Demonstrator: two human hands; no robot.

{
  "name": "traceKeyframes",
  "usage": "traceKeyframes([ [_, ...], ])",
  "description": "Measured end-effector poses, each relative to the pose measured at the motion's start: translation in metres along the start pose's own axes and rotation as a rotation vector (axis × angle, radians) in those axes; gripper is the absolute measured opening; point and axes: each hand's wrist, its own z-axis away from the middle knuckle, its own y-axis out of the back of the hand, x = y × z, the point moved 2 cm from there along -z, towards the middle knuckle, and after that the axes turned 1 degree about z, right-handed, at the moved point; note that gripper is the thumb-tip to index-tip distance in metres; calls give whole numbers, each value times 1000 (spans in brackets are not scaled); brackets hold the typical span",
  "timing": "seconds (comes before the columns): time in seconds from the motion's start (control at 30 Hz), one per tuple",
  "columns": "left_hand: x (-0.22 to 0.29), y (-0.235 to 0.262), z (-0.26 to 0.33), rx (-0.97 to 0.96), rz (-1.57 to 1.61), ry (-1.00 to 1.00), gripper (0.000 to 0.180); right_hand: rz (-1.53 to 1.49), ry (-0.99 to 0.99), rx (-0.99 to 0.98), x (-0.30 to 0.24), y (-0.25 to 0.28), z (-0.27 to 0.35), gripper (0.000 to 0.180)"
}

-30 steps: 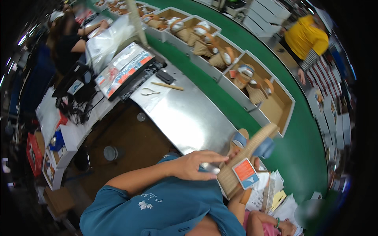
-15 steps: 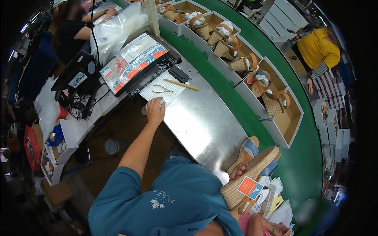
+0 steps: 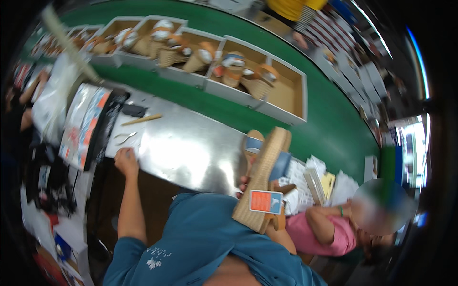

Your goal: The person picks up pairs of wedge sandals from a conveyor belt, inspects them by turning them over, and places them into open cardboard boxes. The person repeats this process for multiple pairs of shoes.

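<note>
My right hand [image 3: 243,185] grips a pair of wedge sandals, mostly hidden behind them. The nearer wedge sandal [image 3: 261,178] is turned with its woven sole side toward me. An orange and blue card tag [image 3: 265,202] lies against its heel. Behind it shows the other sandal [image 3: 254,143], with a blue strap and tan insole. My left hand [image 3: 126,161] is at the left edge of the metal worktop [image 3: 186,148], fingers curled together; what they hold is too small to make out. Nearest to it are metal nippers [image 3: 126,137] on a white sheet.
A wooden stick [image 3: 142,119] and a black case [image 3: 134,110] lie beyond the nippers. Open boxes of sandals [image 3: 286,90] line the green belt [image 3: 329,128]. At left sits a tray of tags [image 3: 88,124]. A person in pink [image 3: 329,231] is close at right.
The view has swung to the right, so boxes and worktop sit further left and more of the person in pink shows. My left fingers look more curled; the right hand still holds the sandals.
</note>
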Motion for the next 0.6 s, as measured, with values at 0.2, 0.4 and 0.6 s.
traceKeyframes([
  [0.2, -4, -13, -12, -16, 452, 320, 22, 112, -30, -44, -8, -36, -6, 72],
  [0.4, 214, 68, 15, -455, 1408, 161, 13, 165, -78, 54, -13, -19, 2, 98],
  [0.6, 320, 168, 51, -599, 1390, -685, 12, 220, 17, 60, -5, -50, -6, 57],
])
